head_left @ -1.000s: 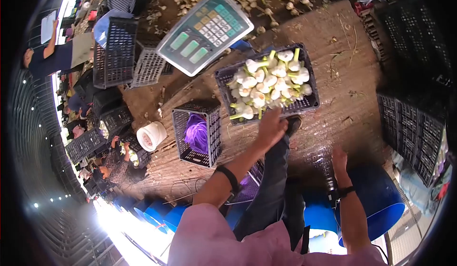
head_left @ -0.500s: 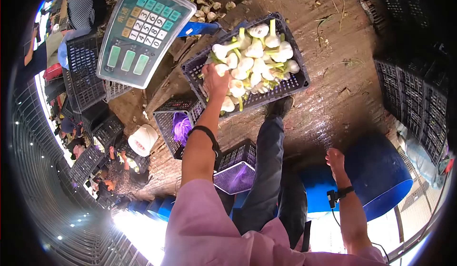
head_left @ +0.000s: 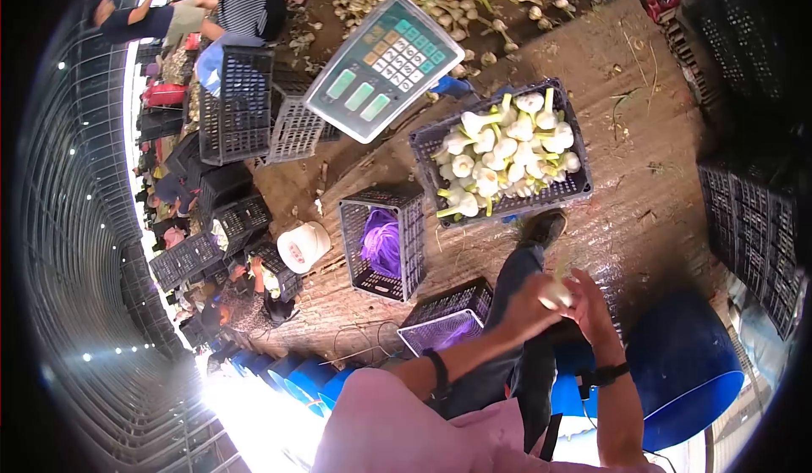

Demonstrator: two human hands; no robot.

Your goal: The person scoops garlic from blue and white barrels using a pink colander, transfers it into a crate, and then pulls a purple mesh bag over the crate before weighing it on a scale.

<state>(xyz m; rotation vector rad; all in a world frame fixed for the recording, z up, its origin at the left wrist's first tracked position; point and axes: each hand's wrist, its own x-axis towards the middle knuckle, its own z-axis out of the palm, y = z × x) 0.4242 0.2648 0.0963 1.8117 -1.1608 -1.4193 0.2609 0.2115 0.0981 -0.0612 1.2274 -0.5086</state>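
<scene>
Clasping a blurred garlic bulb (head_left: 555,296), left hand (head_left: 529,305) and right hand (head_left: 590,307) partly hide it.

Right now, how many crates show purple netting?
2: one crate beside the bucket, another crate beside the person's leg. More may be hidden.

Smooth garlic bulbs (head_left: 506,148), matt plastic crate (head_left: 554,193), glossy barrel (head_left: 687,367), cloth shirt (head_left: 397,422), rough floor (head_left: 626,151), perhaps wooden

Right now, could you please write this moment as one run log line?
left hand: on garlic bulb | right hand: on same bulb | dark crate: holds more garlic | scale panel: left of crate
</scene>
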